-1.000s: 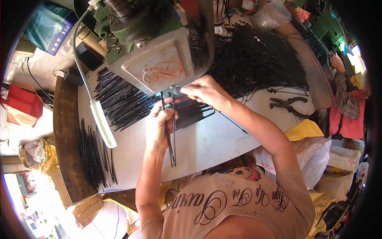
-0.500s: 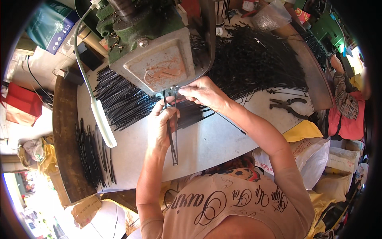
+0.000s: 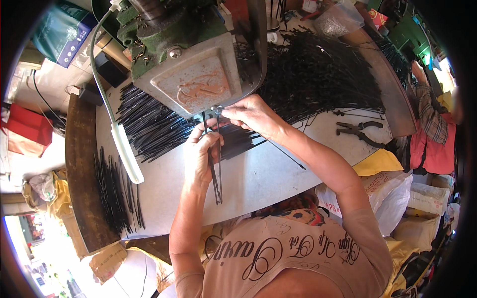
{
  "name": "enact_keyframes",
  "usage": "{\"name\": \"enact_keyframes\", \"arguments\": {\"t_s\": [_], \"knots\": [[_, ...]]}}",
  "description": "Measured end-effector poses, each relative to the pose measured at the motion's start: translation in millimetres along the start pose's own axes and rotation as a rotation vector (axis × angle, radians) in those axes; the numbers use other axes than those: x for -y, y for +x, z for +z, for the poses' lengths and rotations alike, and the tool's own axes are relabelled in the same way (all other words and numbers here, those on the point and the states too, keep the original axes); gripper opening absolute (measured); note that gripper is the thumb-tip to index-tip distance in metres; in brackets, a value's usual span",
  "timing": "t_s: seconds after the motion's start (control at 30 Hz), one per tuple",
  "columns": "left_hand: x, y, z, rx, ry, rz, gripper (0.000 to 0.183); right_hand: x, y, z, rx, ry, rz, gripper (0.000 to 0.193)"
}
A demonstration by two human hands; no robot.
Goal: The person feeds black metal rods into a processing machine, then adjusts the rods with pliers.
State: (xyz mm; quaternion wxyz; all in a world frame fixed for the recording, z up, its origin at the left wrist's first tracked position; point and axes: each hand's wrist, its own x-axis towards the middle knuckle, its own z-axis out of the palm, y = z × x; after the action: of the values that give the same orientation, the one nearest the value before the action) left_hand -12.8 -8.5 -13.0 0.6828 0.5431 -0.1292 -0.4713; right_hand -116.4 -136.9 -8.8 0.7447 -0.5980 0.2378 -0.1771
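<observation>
Slim black rods held up to the machine, both hands at its underside

Head view, the only one. Left hand [image 3: 202, 149] grasps a pair of black rods [image 3: 214, 180], thumb and fingers closed around them. Upper ends rise to the lower edge of the green machine [image 3: 191, 82]; lower ends come together over the pale table [image 3: 258, 181], apart from the other stock.

Right hand [image 3: 252, 116] is up at the same edge, fingertips bunched by a small metal fitting [image 3: 216, 110]. Cannot tell whether they pinch something or only press. A single rod [image 3: 285, 154] slants out beneath the right forearm; whether that hand holds it is hidden.

Stock: combed bundle [image 3: 154, 124] behind the left hand, tangled heap [image 3: 323, 74] beyond the right, smaller batch [image 3: 109, 196] at the table's left end. Pliers [image 3: 360, 131] lie on the right, untouched.

Step in hand, my judgement: seating or lining up the rod tops at the machine, left hand steadying, right hand minding the tip. From here the move calls for a firm left pinch, rods kept from twisting, and right fingertips clear of any moving part. Contact point itself is too small to read.
</observation>
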Motion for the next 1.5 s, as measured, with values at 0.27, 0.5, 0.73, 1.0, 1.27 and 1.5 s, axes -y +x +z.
{"name": "enact_keyframes", "arguments": {"t_s": [0.27,0.5,0.73,1.0,1.27,1.5], "knots": [[-7,-7,-12,0.01,0.19,-0.008,0.01,4,-16,-4,0.037,0.041,0.189,0.016],[5,-9,-2,0.031,0.093,0.024,0.014,-5,-18,4,0.027,0.068,0.053,0.015],[12,-9,5,-0.014,0.047,0.039,0.01,-7,-19,13,-0.033,0.079,-0.018,0.015],[18,-1,12,-0.072,0.009,0.163,0.01,-15,-9,18,-0.05,0.065,-0.044,0.016],[13,-1,25,-0.189,-0.04,0.095,0.017,-9,-9,22,-0.082,0.062,-0.043,0.017],[9,2,19,-0.136,-0.055,0.073,0.018,-2,-14,18,-0.071,0.085,0.084,0.017]]}}
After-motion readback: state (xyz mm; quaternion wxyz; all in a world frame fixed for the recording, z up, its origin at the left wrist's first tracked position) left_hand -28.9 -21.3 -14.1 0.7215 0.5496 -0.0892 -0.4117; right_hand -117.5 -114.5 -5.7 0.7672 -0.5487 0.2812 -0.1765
